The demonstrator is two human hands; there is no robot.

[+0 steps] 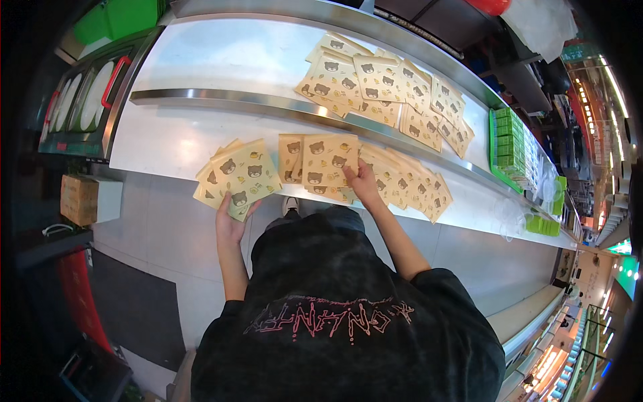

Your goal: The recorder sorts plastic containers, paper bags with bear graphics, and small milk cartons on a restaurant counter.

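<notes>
Several brown paper bags, printed with bear heads, are fanned out in my left hand at the near edge of the steel counter. With its thumb on top, my right hand grips the right side of another bear-print paper bag, which overlaps other bags at the counter's edge. To the right of that hand, a fanned row of bags lies along the front strip. Beyond the raised metal ledge, a loose heap of the same bags is spread on the steel surface.
A dark cabinet with red handles stands at the left end. At the right, a green tray holds small green-and-white boxes, beside clear plastic cups and green containers. A cardboard box sits lower left, above a dark floor mat.
</notes>
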